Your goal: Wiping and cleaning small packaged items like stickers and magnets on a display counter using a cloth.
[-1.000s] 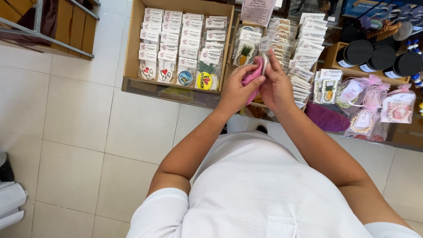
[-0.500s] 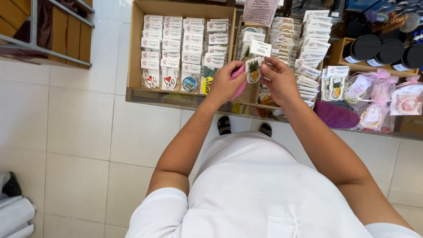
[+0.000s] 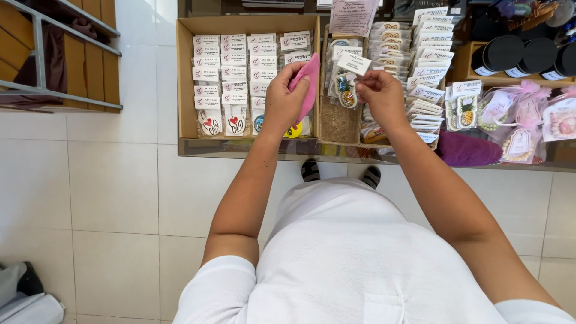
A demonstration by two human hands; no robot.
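My left hand (image 3: 283,99) is closed around a pink cloth (image 3: 308,84) and hovers over the right part of a cardboard box (image 3: 186,78) filled with rows of small carded badges. My right hand (image 3: 382,93) pinches a clear packet holding a pineapple charm (image 3: 346,91) with a white label card on top. It holds the packet above a burlap-lined tray (image 3: 338,123) of similar packets. Both hands are apart, about a hand's width from each other.
Stacks of carded packets (image 3: 423,66) stand right of the tray. Farther right are black-lidded jars (image 3: 521,55), pink gift bags (image 3: 528,117) and a purple pouch (image 3: 468,150). The glass counter edge (image 3: 240,150) runs across. A wooden rack (image 3: 60,54) is at upper left.
My hands have drawn apart: the left one moved left with the pink cloth, and the right one now holds the pineapple packet alone over the tray.
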